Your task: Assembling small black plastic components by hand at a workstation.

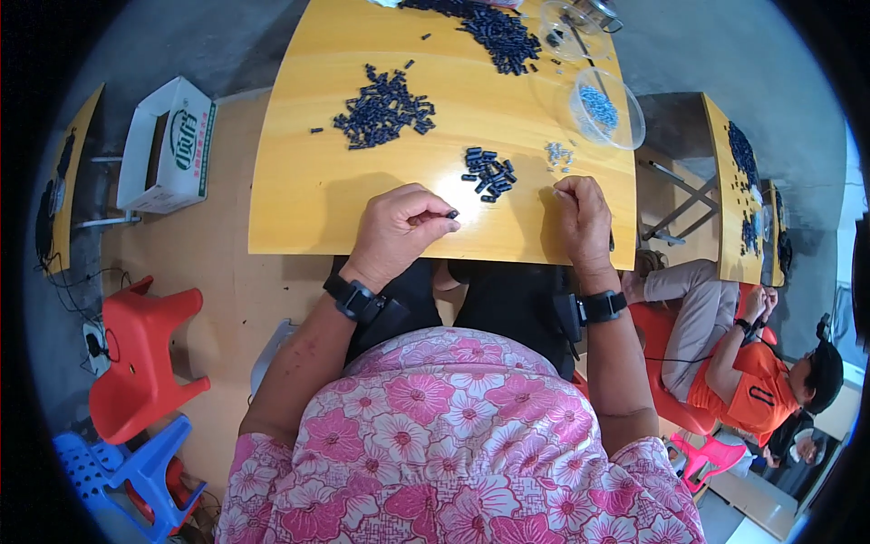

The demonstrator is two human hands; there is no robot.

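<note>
1. We see the left hand (399, 227) over the near part of the table (308, 199), thumb and forefinger closed in a pinch on a black piece (451, 215), whose end pokes out past the tips.
2. The right hand (586, 219) is well apart from it, fingers curled and tips drawn in. Whether they meet, or close on something tiny, we cannot tell.
3. Just beyond those tips lie loose pale pieces (560, 156); between the hands and a little farther off sits a small black heap (489, 174), with a larger black pile (385, 111) beyond it to the left.
4. We judge the likeliest slip to be a drop: the black piece is small and held only at the fingertips, so a loose pinch or a sideways knock could let it fall, perhaps off the near edge.
5. The pale pieces could scatter if the right hand's knuckles swept through them, as they lie loose and close by.
6. We would also mind the clear bowl (632, 136) of blue bits (596, 107) near the table's right side; a careless forward reach could tip it.
</note>
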